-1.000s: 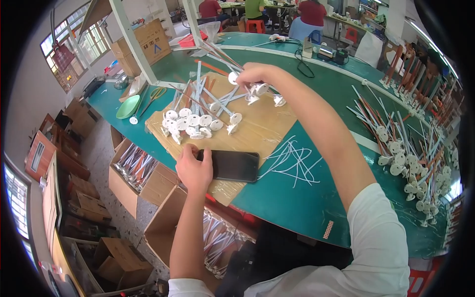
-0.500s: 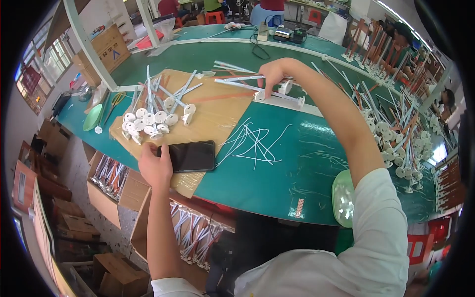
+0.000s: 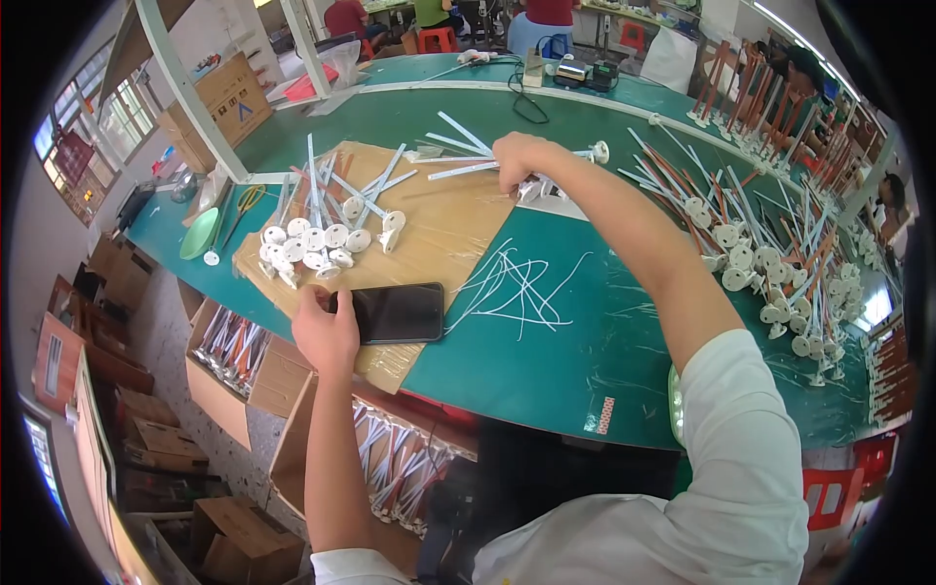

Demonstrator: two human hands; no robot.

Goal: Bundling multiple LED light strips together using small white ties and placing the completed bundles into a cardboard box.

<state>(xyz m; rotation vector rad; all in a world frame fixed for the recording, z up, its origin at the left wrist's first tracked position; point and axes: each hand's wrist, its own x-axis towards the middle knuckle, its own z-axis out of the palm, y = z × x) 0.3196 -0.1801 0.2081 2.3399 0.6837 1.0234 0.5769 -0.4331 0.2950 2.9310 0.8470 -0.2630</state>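
Note:
My left hand [image 3: 327, 330] is closed at the left end of a dark-screened phone [image 3: 400, 313], thumb along its edge. The phone lies on a sheet of brown cardboard [image 3: 463, 210] at the table's near side. My right hand [image 3: 525, 161], arm stretched forward, bends its fingers over several pale sticks [image 3: 463, 170] with white round ends, near the far edge of the cardboard. Its fingertips are partly hidden. On the cardboard left of it lies a heap of similar sticks [image 3: 314, 195], their white discs [image 3: 312, 239] facing me.
Thin white strands [image 3: 522, 292] lie tangled on the green table [image 3: 546, 375]. More disc-ended sticks [image 3: 751, 263] crowd the right side. A green tray [image 3: 200, 234] and scissors [image 3: 249, 198] sit at left. Open boxes of sticks [image 3: 234, 356] stand below the table edge.
The view has shifted slightly, moving the scene rightward. My right hand has turned its fingers down and inward over the sticks, which now fan out differently. My left hand stays at the phone.

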